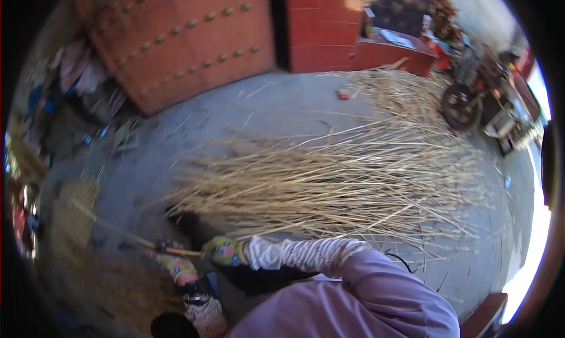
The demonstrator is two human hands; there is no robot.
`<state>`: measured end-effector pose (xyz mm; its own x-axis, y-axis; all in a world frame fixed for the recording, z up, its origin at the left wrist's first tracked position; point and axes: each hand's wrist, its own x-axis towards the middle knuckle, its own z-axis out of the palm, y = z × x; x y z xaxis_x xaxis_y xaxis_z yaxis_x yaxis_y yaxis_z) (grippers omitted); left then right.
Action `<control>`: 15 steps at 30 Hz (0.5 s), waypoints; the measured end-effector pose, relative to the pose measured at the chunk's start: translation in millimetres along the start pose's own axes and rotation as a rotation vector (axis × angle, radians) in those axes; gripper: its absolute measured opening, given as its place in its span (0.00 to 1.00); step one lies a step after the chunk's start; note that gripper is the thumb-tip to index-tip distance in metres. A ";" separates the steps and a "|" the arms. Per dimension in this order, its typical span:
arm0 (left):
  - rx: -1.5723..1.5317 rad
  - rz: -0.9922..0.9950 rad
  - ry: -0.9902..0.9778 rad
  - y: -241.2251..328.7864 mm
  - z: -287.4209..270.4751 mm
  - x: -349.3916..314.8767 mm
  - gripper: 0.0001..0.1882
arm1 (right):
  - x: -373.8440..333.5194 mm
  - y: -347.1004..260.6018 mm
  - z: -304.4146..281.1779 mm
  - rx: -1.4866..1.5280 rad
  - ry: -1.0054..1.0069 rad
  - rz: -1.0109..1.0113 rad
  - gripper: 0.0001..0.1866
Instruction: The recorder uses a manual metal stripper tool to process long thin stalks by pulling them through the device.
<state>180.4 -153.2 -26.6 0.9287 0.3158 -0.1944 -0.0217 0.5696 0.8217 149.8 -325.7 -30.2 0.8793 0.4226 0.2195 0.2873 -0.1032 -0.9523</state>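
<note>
Both of my hands wear green flower-patterned gloves, at the lower left. My right hand point(225, 251) is closed around the end of a short orange-brown wooden handle point(183, 252). The handle points left toward my left hand point(173, 264), whose fingers look closed beside a dark part that is too blurred to make out. From there a long pale stalk point(112, 224) runs up and to the left. Just beyond my hands a large heap of dry straw-coloured stalks point(329, 182) lies spread across the grey floor point(212, 111).
Another blurred pile of stalks point(106, 285) is at the lower left. A red studded door point(194, 37) stands at the back left, with cluttered bags point(82, 70) beside it. A parked motorcycle point(471, 102) is at the far right. One small red box point(343, 93) lies on the floor.
</note>
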 end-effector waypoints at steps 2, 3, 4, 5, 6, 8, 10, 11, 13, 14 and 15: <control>-0.158 -0.194 -0.843 30.3 -114.8 52.7 0.25 | 0.7 -8.9 12.0 0.230 -0.102 -0.014 0.08; -0.086 -0.380 -1.505 58.3 -205.3 90.4 0.25 | -5.9 -2.8 12.8 0.344 -0.346 -0.020 0.13; -0.424 -0.138 -0.659 51.1 -193.7 62.6 0.24 | -18.9 3.9 -15.3 0.374 -0.468 0.040 0.15; -0.647 0.149 0.220 68.2 -158.7 24.9 0.23 | -32.5 1.6 -40.2 0.414 -0.620 0.062 0.16; -0.510 0.186 0.109 106.2 -170.8 9.1 0.22 | -48.9 7.1 -52.4 0.448 -0.735 0.124 0.19; -0.482 0.226 -0.084 152.3 -197.6 -13.5 0.21 | -95.8 46.5 -94.4 0.465 -0.717 0.373 0.25; -0.431 0.286 -0.158 186.9 -209.5 -39.5 0.20 | -127.0 99.9 -144.2 0.441 -0.544 0.551 0.31; -0.384 0.328 -0.144 205.4 -216.0 -55.8 0.19 | -128.2 118.8 -166.6 0.494 -0.471 0.630 0.26; -0.085 0.707 0.788 219.6 -188.0 -54.8 0.24 | -111.5 155.9 -227.0 0.653 -0.313 0.708 0.16; -0.144 0.626 0.766 219.7 -199.9 -56.4 0.24 | -103.6 194.9 -266.4 0.926 -0.279 0.747 0.11; -0.170 0.575 0.777 225.7 -217.0 -75.9 0.25 | -68.1 168.5 -246.7 0.087 -0.245 0.674 0.16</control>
<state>24.7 116.0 57.3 0.2588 0.9561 -0.1372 -0.5045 0.2549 0.8249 232.0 -594.0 -153.2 0.7414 0.4827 -0.4661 -0.3284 -0.3447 -0.8794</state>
